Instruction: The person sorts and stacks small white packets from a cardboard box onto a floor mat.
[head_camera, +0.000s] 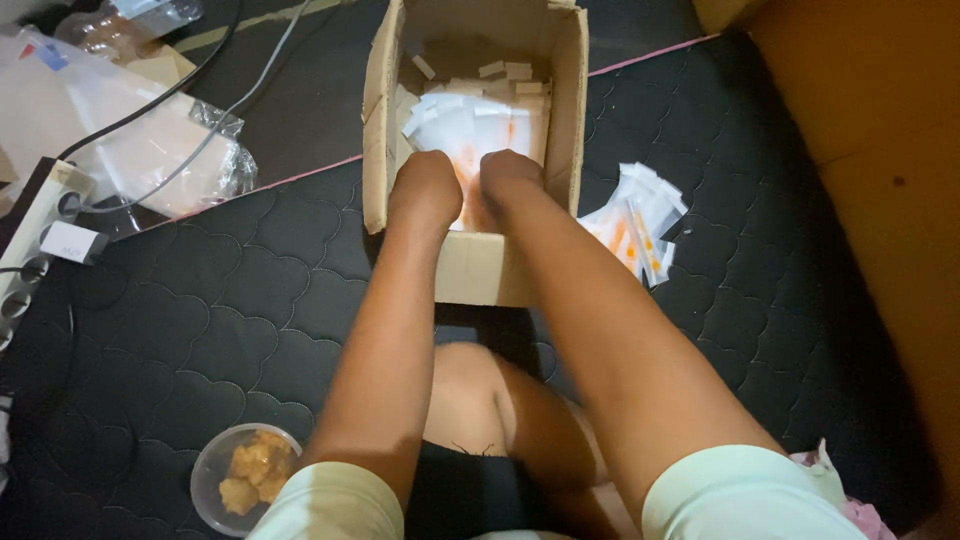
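Inside box (475, 265) (cardboard): white packets (470, 125).

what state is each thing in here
box: open, flaps up, part full of packets
packets in box: loose stack
left hand: down in box, on packets
right hand: down in box, on packets
packets on mat: fanned pile beside box
bowl: uncovered, food inside
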